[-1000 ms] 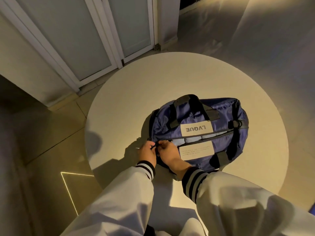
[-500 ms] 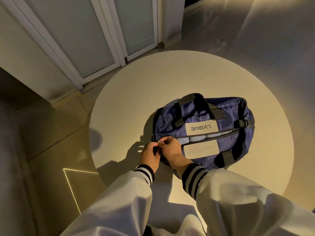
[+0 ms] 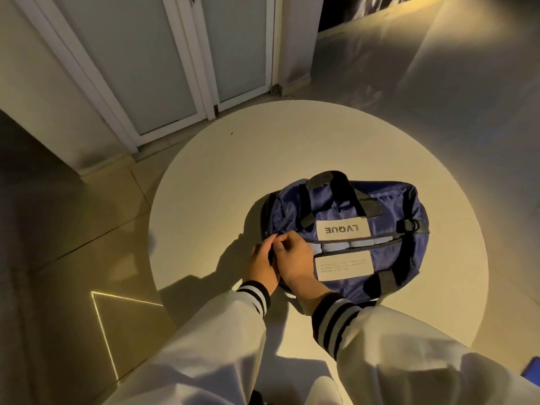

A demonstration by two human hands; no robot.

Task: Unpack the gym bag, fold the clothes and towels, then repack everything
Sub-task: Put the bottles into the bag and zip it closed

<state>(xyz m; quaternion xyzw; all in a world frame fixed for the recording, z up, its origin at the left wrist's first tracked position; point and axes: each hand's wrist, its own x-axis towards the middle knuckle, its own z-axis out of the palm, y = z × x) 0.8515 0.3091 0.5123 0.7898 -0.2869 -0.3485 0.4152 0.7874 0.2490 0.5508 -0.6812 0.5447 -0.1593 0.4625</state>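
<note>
Looks like thin navy cloth on the gym bag [image 3: 388, 209], creased, with a soft sheen along the lit folds. Shows matt black woven webbing in the handles [image 3: 330, 178] and flat, matt, pale label patches [image 3: 342, 229]. Reads as smooth, matt, off-white on the table [image 3: 292, 141]. Gleams faintly on the smooth tiled floor [image 3: 87, 244]. Appears frosted and dull in the door panels [image 3: 140, 54]. Hangs as soft white cloth in the sleeves [image 3: 204, 346], with ribbed knit at the striped cuffs [image 3: 333, 320].

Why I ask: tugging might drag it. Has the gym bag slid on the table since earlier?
No. The gym bag keeps its spot on the round table, judged by its rim; the camera shifted.
</note>
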